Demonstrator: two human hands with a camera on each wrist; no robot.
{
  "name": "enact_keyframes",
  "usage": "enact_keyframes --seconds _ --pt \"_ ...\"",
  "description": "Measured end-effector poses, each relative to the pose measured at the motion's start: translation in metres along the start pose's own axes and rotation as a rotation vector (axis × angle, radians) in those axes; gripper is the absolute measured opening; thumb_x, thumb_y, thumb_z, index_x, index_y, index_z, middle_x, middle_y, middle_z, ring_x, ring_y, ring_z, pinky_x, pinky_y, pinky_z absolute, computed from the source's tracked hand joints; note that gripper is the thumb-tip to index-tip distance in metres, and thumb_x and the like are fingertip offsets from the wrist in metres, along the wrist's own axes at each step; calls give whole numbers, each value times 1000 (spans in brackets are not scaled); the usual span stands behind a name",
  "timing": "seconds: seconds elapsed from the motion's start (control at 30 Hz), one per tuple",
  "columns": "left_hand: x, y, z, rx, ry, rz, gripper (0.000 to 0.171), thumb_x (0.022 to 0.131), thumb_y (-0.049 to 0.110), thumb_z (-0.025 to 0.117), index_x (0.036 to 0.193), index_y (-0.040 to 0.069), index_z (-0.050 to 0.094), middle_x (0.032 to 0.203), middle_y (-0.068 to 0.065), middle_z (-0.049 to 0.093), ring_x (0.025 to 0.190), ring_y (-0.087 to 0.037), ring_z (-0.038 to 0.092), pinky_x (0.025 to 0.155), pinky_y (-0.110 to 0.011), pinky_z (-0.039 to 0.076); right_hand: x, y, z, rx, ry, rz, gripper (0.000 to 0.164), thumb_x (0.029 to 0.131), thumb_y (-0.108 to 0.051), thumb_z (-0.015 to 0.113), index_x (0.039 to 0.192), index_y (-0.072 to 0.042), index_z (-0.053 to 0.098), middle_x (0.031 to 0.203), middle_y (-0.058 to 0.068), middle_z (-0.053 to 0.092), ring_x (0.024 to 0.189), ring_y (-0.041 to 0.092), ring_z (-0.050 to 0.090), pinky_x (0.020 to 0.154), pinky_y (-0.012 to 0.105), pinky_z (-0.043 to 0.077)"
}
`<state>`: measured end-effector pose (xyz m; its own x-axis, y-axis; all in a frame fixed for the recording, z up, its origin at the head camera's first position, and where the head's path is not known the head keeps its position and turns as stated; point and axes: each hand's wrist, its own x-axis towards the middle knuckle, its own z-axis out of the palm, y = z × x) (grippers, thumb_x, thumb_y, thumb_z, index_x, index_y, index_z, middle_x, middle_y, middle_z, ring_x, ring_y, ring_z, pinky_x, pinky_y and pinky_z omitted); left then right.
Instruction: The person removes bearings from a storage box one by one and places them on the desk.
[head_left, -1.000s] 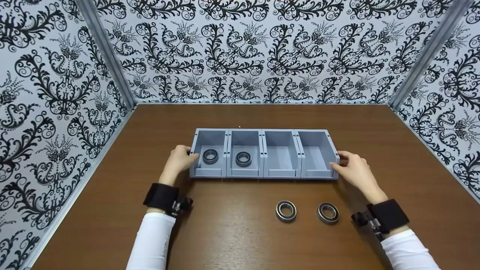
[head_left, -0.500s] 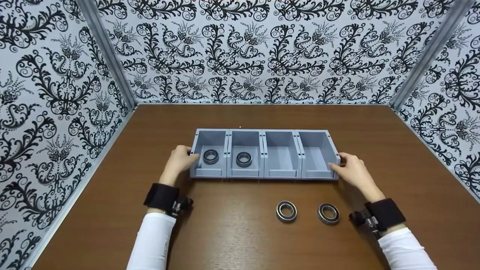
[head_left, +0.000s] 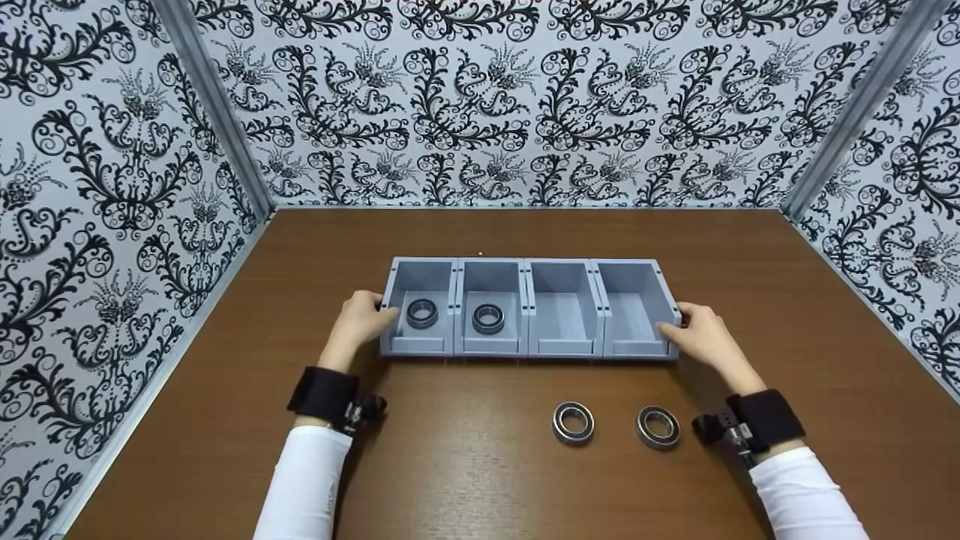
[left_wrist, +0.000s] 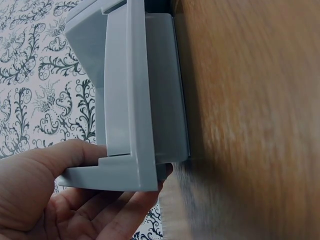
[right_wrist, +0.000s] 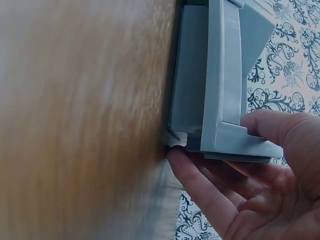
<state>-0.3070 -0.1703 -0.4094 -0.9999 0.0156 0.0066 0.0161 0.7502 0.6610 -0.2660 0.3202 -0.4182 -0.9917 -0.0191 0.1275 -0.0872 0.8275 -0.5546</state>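
Note:
A row of joined grey plastic bins [head_left: 491, 346] lies across the table between my hands. My left hand [head_left: 361, 321] grips its left end wall, thumb inside the bin and fingers outside, as the left wrist view shows on the bin's side [left_wrist: 117, 170]. At the opposite end my right hand [head_left: 699, 336] pinches the right wall the same way; the right wrist view has the thumb over the bin's edge [right_wrist: 240, 140]. One bearing [head_left: 421, 301] sits in the leftmost bin and another bearing [head_left: 488, 307] in the bin beside it. The two bins on the right hold nothing.
Two more ring bearings lie on the brown table [head_left: 450, 465] in front of the bins: one bearing [head_left: 559, 427] near the middle and a bearing [head_left: 643, 431] to its right. Patterned wall panels [head_left: 480, 105] enclose the back and sides.
My right wrist and forearm have shifted slightly to the left while the hand stays at the bin's end. The left hand, bins and bearings look the same.

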Motion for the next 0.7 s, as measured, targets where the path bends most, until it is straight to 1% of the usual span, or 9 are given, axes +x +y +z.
enact_keyframes --seconds 0.17,0.33,0.43,0.6,0.7 --pt "0 0 0 -1 1 -5 18 81 19 56 68 7 56 61 1 44 55 -13 41 52 -23 33 2 0 -1 13 -23 13 43 83 -20 58 116 6 56 102 26 65 87 29 64 69 28 46" --pt "1 -1 -1 5 -2 -4 18 82 19 56 74 4 60 67 -2 50 61 -15 45 55 -23 35 6 0 -2 29 -57 14 42 83 -18 57 116 7 55 101 27 65 82 25 63 65 26 45" --pt "1 -2 -1 6 -1 -5 18 82 19 56 75 3 60 69 -3 50 62 -15 45 55 -23 36 7 -1 -3 40 -71 16 42 83 -17 56 117 8 55 100 27 65 79 21 62 64 25 45" --pt "1 -1 -1 1 -4 -6 18 82 19 57 75 3 60 66 -1 49 60 -14 44 55 -23 36 9 -1 -4 56 -81 22 41 83 -16 55 116 9 55 98 26 65 76 15 59 63 23 45" --pt "1 -1 -1 1 -12 -7 19 83 19 56 80 2 63 69 -3 51 61 -14 45 55 -23 36 10 -1 -4 65 -85 28 40 83 -15 54 115 9 56 98 26 65 75 14 58 63 23 45"
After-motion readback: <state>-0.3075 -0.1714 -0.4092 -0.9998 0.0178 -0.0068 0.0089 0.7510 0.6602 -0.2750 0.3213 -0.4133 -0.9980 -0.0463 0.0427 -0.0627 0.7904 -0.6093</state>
